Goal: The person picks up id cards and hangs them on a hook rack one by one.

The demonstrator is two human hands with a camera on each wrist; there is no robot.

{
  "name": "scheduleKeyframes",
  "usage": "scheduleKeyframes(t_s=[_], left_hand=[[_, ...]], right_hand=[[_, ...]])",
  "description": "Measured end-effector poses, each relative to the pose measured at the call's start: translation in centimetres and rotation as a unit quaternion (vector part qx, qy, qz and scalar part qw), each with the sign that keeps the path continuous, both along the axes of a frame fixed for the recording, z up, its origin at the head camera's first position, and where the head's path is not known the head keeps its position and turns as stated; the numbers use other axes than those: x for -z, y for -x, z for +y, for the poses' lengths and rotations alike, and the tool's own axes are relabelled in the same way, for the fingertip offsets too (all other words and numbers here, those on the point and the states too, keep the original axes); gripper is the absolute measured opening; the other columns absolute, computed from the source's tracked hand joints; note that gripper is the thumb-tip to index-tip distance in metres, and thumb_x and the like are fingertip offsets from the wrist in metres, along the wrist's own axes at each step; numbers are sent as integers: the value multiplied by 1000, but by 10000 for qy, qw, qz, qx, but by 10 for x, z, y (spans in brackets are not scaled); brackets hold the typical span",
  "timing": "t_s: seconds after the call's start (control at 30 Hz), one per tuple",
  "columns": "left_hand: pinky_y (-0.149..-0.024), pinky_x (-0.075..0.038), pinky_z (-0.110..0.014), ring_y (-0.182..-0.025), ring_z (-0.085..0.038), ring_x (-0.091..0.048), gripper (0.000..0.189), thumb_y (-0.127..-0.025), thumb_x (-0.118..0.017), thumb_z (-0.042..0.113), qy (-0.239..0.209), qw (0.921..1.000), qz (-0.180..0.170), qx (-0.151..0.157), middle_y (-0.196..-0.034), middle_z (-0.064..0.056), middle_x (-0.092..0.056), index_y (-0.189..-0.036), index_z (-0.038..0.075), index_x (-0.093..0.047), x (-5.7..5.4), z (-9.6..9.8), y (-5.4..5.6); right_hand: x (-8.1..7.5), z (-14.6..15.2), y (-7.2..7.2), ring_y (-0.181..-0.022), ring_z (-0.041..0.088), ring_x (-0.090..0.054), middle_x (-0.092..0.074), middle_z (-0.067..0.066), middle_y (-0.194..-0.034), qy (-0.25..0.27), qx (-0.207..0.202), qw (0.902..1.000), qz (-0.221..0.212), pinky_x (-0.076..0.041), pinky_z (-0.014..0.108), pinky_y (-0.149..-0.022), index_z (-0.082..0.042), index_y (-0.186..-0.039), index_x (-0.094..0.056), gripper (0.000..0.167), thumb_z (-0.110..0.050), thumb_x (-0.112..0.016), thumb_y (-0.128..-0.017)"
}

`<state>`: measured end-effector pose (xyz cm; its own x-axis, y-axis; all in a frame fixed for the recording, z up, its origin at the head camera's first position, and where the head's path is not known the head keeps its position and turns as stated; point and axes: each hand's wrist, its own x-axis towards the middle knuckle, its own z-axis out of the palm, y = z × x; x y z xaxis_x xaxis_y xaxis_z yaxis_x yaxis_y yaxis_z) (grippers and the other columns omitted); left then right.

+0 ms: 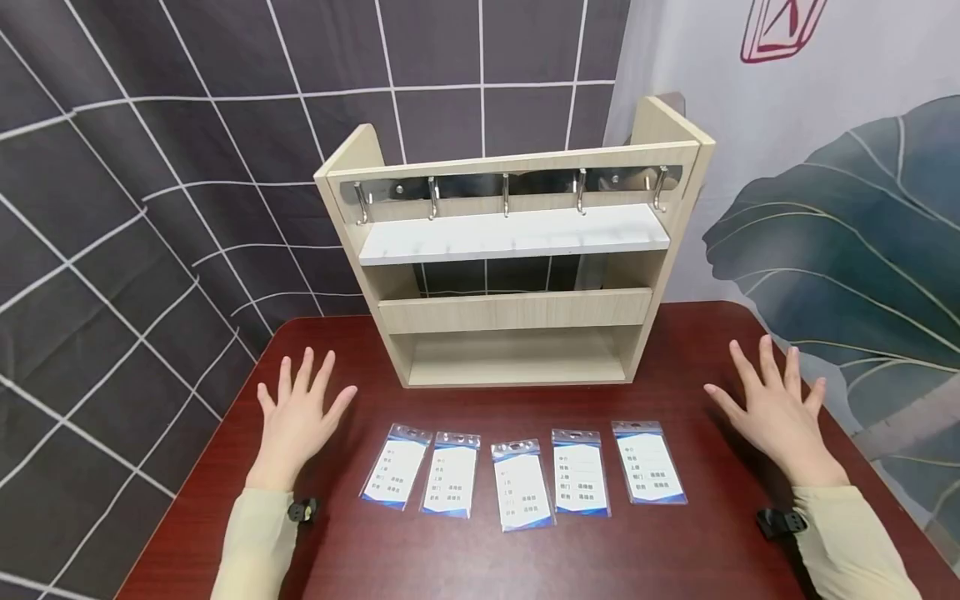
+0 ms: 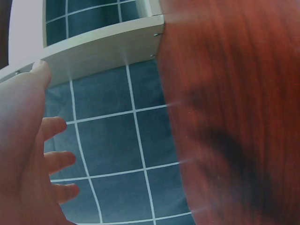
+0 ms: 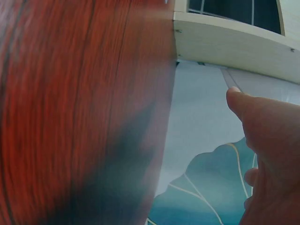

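Observation:
Both hands are held with fingers spread and nothing in them. My left hand is over the table's left side, left of a row of badge holders. My right hand is over the right side, apart from the rightmost badge holder. Several clear badge holders with white and blue cards lie flat between the hands, among them the leftmost one and a middle one. Behind them stands a pale wooden shelf with a metal strip of hooks. Each wrist view shows its own hand above the table edge.
The dark red table has rounded far corners. The shelf has a white board below the hooks and an open bottom compartment. A dark gridded curtain hangs at the left and back, and a leaf-patterned one at the right.

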<state>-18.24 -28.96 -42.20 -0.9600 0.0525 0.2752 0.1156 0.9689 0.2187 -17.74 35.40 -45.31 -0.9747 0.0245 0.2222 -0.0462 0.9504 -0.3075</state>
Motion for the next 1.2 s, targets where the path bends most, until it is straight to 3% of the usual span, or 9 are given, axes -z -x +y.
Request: scheduleKeyframes(t_s=[0.3,0.6,0.8,0.93,1.2], left_hand=[[-104,-6,-81,-147,-53,-11,74,-100,-49,55,-309,9989,-330,150,-161,-27,-22,-158,11,-31,4,3,-3],[-104,-8,-81,-148,-50,-13,75,-101,-50,54,-931,9907,-932,329,-163,-24,-21,-159,11,-29,3,6,2],[-111,-22,-70,-145,-50,-24,75,-102,-55,47,-1481,9811,-1041,687,-159,-29,-27,-156,2,-31,1,7,3],[-112,-28,-64,-142,-48,-31,72,-101,-58,42,-1670,9768,-1142,701,-154,-31,-34,-154,-1,-33,0,10,0],[-100,-45,-60,-120,-47,-57,65,-99,-66,27,-1856,9710,-1322,718,-143,-32,-48,-150,-3,-40,5,21,-1]], right_hand=[[-2,3,0,-144,53,23,7,33,-160,-66,-44,10000,8,22,77,-99,-4,-160,-7,97,-60,-53,-95],[-16,9,3,-147,51,17,3,37,-159,156,-180,9992,334,18,66,-110,4,-158,-10,93,-52,-55,-98],[-38,8,7,-149,51,2,-12,39,-157,433,-296,9957,758,9,62,-116,8,-155,-19,83,-41,-57,-100],[-56,5,7,-148,51,-8,-18,38,-156,689,-357,9923,965,0,63,-117,9,-153,-25,75,-33,-57,-101],[-97,-12,6,-143,52,-25,-25,31,-159,1129,-399,9887,904,-19,71,-111,-5,-159,-24,71,-33,-56,-103]])
